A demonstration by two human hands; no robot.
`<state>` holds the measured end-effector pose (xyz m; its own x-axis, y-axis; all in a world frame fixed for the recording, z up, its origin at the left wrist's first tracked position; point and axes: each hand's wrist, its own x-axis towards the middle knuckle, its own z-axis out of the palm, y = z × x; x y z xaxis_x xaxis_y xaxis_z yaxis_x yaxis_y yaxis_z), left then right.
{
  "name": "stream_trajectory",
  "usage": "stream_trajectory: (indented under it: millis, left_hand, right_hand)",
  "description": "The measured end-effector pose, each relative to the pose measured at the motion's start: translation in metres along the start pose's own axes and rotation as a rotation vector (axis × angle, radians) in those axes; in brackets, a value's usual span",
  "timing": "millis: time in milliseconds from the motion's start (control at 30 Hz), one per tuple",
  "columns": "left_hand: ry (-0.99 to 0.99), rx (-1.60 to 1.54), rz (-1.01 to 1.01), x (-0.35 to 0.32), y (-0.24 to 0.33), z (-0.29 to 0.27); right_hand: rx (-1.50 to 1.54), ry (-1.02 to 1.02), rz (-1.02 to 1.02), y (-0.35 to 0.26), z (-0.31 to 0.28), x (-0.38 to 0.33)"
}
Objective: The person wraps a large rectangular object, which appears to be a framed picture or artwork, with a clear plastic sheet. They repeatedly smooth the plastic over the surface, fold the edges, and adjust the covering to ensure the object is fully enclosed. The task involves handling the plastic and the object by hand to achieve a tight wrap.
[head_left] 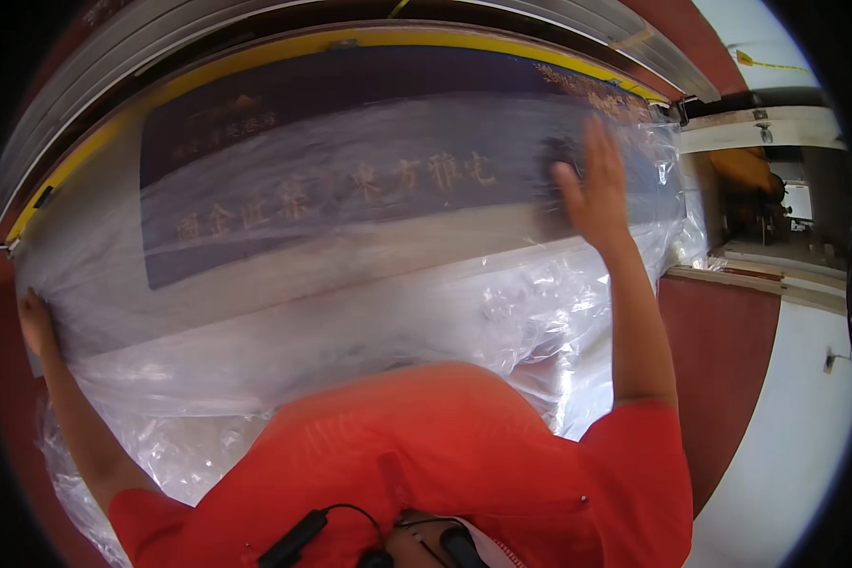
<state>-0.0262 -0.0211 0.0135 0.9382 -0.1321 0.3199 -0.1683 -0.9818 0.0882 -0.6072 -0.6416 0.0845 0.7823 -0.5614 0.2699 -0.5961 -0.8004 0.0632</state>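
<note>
A large flat panel with a dark purple rectangle (350, 123) and gold lettering lies before me, under a clear plastic sheet (426, 317). My left hand (36, 322) is at the panel's left end, its fingers bent at the border. Folds of the sheet run toward it and it appears to grip the plastic; its fingertips are small and partly hidden. Toward the panel's right end, my right hand (598, 189) is spread, palm down, over the film, slightly blurred by motion. Whether it presses on the film or hovers, I cannot tell. Loose plastic bunches along the near side.
A yellow strip (426, 38) borders the panel's far edge, with grey metal rails (577, 21) beyond. On the right stand a pale frame (767, 128) and a dark opening with equipment. Dark red floor (724, 369) meets a white surface (786, 426) there.
</note>
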Motion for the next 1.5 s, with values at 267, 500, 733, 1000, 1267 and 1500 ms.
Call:
stream_trajectory:
  millis: [267, 500, 733, 1000, 1267, 1500]
  left_hand:
    - [-0.457, -1.326, -0.397, -0.043, -0.012, -0.113]
    - [-0.590, -1.578, -0.435, -0.085, -0.038, -0.172]
    - [-0.131, -1.470, -0.462, -0.014, -0.084, -0.116]
    - [0.078, -0.749, -0.096, 0.060, 0.097, 0.025]
    - [-0.071, -0.578, -0.349, 0.080, 0.176, 0.051]
    - [-0.136, -1.122, -0.344, 0.091, 0.147, 0.062]
  right_hand:
    - [0.066, 0.091, -0.129, -0.049, 0.015, 0.011]
    - [0.357, 0.252, 0.044, -0.029, 0.035, 0.059]
    - [1.474, -0.111, 0.284, -0.044, -0.016, 0.058]
    - [0.480, 0.267, 0.339, 0.075, 0.049, 0.105]
    - [0.441, 0.276, 0.788, 0.078, 0.069, 0.147]
    - [0.463, 0.353, 0.876, 0.060, 0.072, 0.143]
